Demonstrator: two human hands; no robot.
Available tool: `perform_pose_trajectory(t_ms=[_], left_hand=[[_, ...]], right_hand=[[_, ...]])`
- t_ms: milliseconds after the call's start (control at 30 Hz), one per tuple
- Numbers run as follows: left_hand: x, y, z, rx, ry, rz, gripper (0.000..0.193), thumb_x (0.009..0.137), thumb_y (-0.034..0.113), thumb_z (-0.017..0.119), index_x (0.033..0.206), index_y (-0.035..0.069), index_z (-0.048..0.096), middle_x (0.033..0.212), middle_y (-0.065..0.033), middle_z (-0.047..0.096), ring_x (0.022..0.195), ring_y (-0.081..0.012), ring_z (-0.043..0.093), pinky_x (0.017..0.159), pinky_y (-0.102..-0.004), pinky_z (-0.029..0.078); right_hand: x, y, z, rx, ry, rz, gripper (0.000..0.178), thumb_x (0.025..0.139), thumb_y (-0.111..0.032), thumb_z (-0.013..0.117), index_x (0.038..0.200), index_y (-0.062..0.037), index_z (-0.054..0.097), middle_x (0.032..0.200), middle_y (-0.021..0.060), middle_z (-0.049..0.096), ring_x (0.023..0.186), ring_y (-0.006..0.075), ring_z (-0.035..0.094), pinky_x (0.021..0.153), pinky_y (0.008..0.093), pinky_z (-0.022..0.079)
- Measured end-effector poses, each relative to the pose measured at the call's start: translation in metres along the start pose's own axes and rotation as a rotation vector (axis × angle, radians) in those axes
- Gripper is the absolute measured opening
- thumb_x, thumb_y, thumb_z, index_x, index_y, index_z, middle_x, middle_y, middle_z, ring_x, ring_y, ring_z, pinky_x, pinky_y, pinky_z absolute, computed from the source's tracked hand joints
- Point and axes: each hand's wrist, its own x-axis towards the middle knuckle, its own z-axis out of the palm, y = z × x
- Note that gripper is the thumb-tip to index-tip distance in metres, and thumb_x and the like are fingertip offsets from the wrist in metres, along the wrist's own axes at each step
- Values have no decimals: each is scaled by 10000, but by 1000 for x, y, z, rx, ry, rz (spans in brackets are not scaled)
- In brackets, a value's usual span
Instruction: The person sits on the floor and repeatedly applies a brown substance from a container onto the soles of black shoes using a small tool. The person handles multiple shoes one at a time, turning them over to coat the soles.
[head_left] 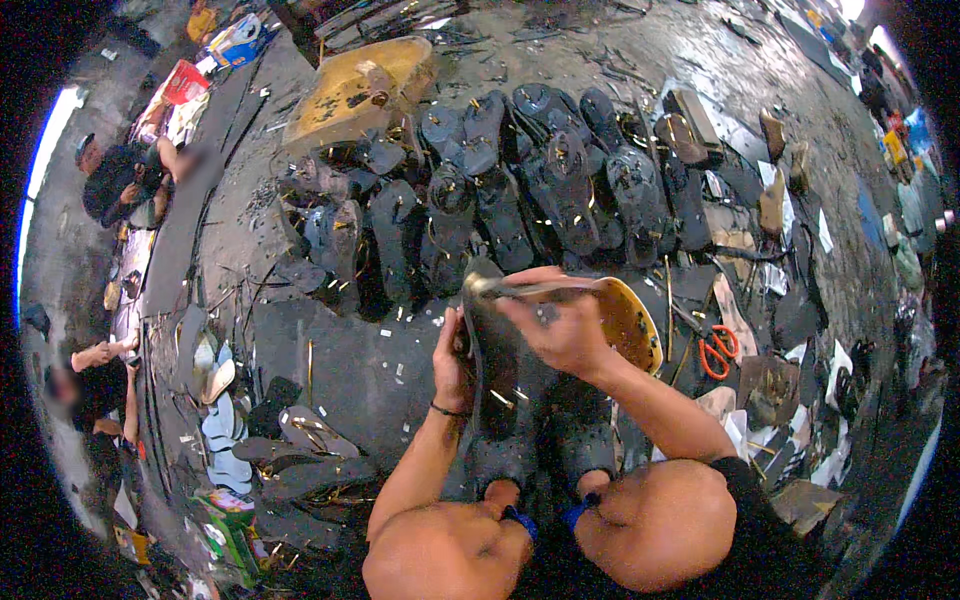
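My left hand [453, 365] grips the edge of a dark sandal sole [493, 365], which stands tilted on end in front of my knees. My right hand [562, 322] is closed around a long, thin greyish-tan tool [555, 288]. The tool's left end touches or lies close to the top of the sole; its exact kind I cannot make out. Just right of that hand, and partly behind it, is a yellow-rimmed container [650, 322] with dark bits stuck inside. Beyond both hands lie rows of dark sandal soles [508, 215] on the ground.
Scissors with orange handles [718, 352] lie to the right among scraps. A worn yellow slab [365, 85] sits behind the rows. More dark sandals [318, 432] and light blue soles [225, 440] lie at left. Two other people [130, 180] sit along the far left.
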Motion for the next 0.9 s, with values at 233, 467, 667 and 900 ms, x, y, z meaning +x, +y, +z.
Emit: perform_pose_trajectory(t_ms=[233, 467, 667, 900], left_hand=[[-14, 6, 10, 13, 25, 67, 488, 1049, 441, 408, 1252, 34, 583, 1160, -69, 662, 1075, -200, 615, 963, -351, 471], [-15, -1, 20, 13, 57, 145, 428, 1059, 374, 421, 1252, 22, 570, 1149, -67, 645, 1000, -186, 632, 912, -329, 509], [-28, -13, 41, 318, 153, 443, 358, 1048, 322, 480, 1201, 16, 585, 1108, -44, 631, 1013, -133, 585, 878, -299, 479], [-74, -24, -23, 75, -26, -339, 666, 1006, 579, 381, 1385, 42, 496, 1284, -105, 602, 1123, -211, 612, 935, -355, 520]], right_hand=[[-1, 15, -1, 59, -67, 62, 141, 827, -155, 736, 943, -82, 703, 925, 86, 709, 892, 247, 646, 893, 351, 468], [-2, 10, -3, -66, 65, -56, 158, 838, -208, 742, 963, -117, 707, 959, 73, 706, 931, 307, 625, 845, 404, 446], [11, 9, -2, -20, 253, 78, 186, 918, -170, 692, 1017, -12, 681, 911, 77, 720, 843, 156, 658, 777, 305, 513], [6, -13, -19, 723, 84, 567, 199, 947, -239, 669, 1060, -75, 662, 863, -46, 625, 725, 57, 510, 654, 218, 397]])
